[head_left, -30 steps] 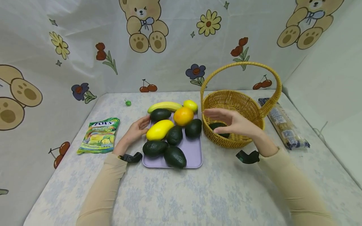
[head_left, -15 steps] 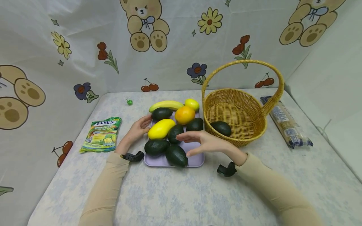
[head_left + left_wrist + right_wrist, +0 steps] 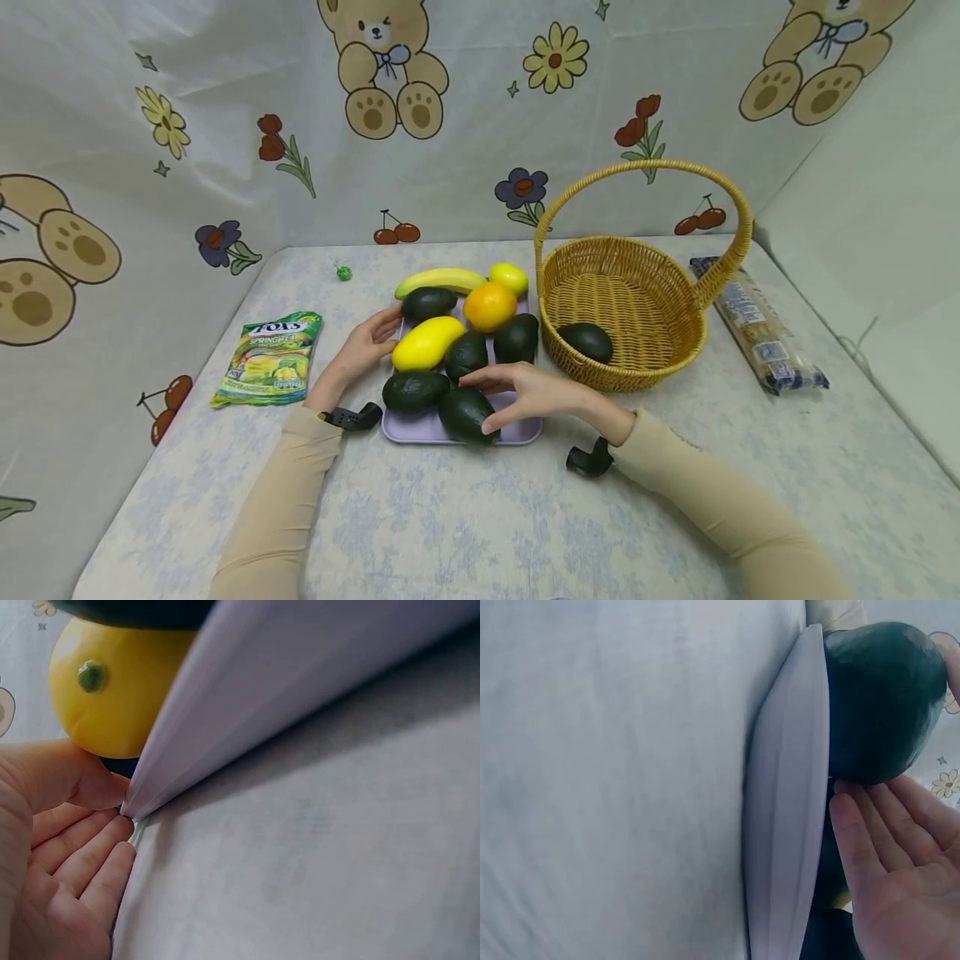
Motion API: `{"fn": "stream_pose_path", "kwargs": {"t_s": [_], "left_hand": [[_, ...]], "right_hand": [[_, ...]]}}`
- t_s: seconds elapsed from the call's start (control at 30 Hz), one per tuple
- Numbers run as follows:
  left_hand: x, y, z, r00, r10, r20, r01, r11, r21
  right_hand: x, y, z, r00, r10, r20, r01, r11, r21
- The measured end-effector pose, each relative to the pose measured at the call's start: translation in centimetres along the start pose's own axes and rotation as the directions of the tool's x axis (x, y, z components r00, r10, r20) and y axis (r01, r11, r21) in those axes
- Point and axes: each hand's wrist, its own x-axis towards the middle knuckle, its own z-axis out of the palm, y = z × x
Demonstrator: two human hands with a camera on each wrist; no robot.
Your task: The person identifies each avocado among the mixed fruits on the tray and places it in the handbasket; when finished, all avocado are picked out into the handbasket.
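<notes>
The right hand point(image 3: 540, 392) had moved from over the basket point(image 3: 637, 312) to the front avocado point(image 3: 465, 414). Its thumb was on one side of this avocado and its fingers on the other, quite straight and not curled in. The avocado sat at the near end of the purple tray point(image 3: 414, 432). A second avocado point(image 3: 415, 392) lay just beside it, on the left. The left hand point(image 3: 363, 346) pinched the left edge of the tray. Near it was a long yellow fruit point(image 3: 427, 343), and left of it lay a candy bag point(image 3: 266, 358). Inside the basket was one avocado point(image 3: 587, 340). Farther back on the tray were an orange point(image 3: 490, 307), a banana point(image 3: 441, 281) and a lemon point(image 3: 508, 279). Behind the table hung a cloth with bears point(image 3: 450, 192).
</notes>
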Motion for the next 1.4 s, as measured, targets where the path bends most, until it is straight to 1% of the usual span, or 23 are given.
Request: {"fn": "stream_pose_path", "kwargs": {"t_s": [0.17,0.37,0.53,0.63,0.73,0.77,0.83,0.9,1.0,1.03,1.13,1.2,1.3,1.4], "left_hand": [[0.1,0.1,-0.1,1.000,0.007,0.002,-0.007,1.000,-0.017],[0.2,0.0,-0.4,1.000,0.011,-0.004,-0.011,1.000,-0.011],[-0.1,-0.1,-0.6,1.000,0.012,-0.024,-0.011,1.000,0.021],[-0.5,-0.4,-0.6,1.000,0.001,-0.028,0.000,1.000,0.029],[-0.8,-0.6,-0.6,1.000,-0.006,-0.017,0.006,1.000,0.018],[-0.8,-0.6,-0.6,1.000,-0.008,-0.015,0.008,1.000,0.006],[-1.0,0.2,-0.5,1.000,-0.019,-0.009,0.019,1.000,-0.008],[-1.1,1.1,-0.4,1.000,-0.021,0.007,0.021,1.000,-0.011],[-1.3,2.5,-0.2,0.999,-0.032,0.026,0.032,0.999,-0.010],[-1.4,2.6,-0.1,0.999,-0.030,0.028,0.030,1.000,-0.003],[-1.5,2.5,0.2,0.999,-0.036,0.029,0.036,0.999,-0.004],[-1.4,2.1,0.3,0.999,-0.042,0.029,0.042,0.999,-0.005],[-1.0,1.2,0.3,0.999,-0.044,0.020,0.044,0.999,0.007],[-0.5,0.4,0.1,1.000,-0.028,-0.005,0.028,0.999,0.020]], "right_hand": [[0.2,0.1,-0.2,0.999,0.009,0.039,-0.008,0.999,-0.039],[0.4,0.1,-0.5,0.995,-0.007,0.104,0.016,0.996,-0.083],[0.6,0.1,-0.4,0.994,-0.019,0.104,0.028,0.996,-0.090],[0.4,-0.2,-0.4,0.994,-0.028,0.102,0.034,0.998,-0.060],[-0.3,-1.2,-1.0,0.995,-0.055,0.082,0.057,0.998,-0.023],[-0.6,-1.5,-1.4,0.995,-0.071,0.069,0.072,0.997,-0.009],[-1.4,-2.5,-2.4,0.994,-0.108,0.032,0.108,0.994,0.021],[-2.5,-3.3,-3.7,0.992,-0.123,-0.020,0.123,0.991,0.043],[-4.6,-4.0,-5.9,0.988,-0.092,-0.121,0.100,0.993,0.067],[-5.4,-4.0,-6.6,0.984,-0.073,-0.161,0.084,0.994,0.063],[-7.8,-3.6,-8.8,0.964,-0.005,-0.266,0.018,0.999,0.043],[-9.2,-3.1,-10.0,0.947,0.030,-0.319,-0.024,0.999,0.022],[-11.1,-2.1,-11.6,0.928,0.085,-0.362,-0.090,0.996,0.002],[-12.4,-1.2,-13.0,0.913,0.138,-0.383,-0.156,0.988,-0.015]]}}
